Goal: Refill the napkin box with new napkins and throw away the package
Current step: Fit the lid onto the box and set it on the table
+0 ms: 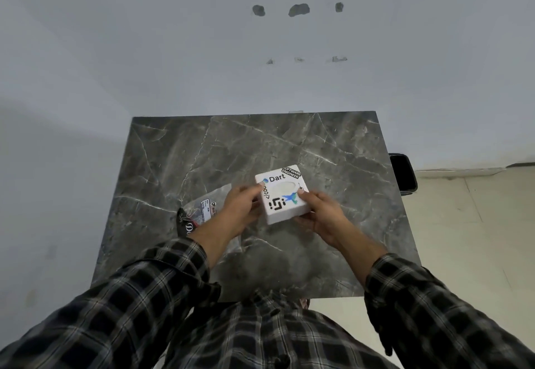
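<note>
A white square napkin box covered in stickers is held just above the dark marble table, near its middle. An oval slot in the box's top shows white inside. My left hand grips the box's left side, thumb on top. Its right side is gripped by my right hand, whose fingers reach under the box. A clear plastic napkin package with black and red print lies flat on the table to the left, partly hidden under my left hand.
A black bin stands on the floor beyond the table's right edge. A white wall rises behind the table's far edge. Pale floor tiles lie to the right.
</note>
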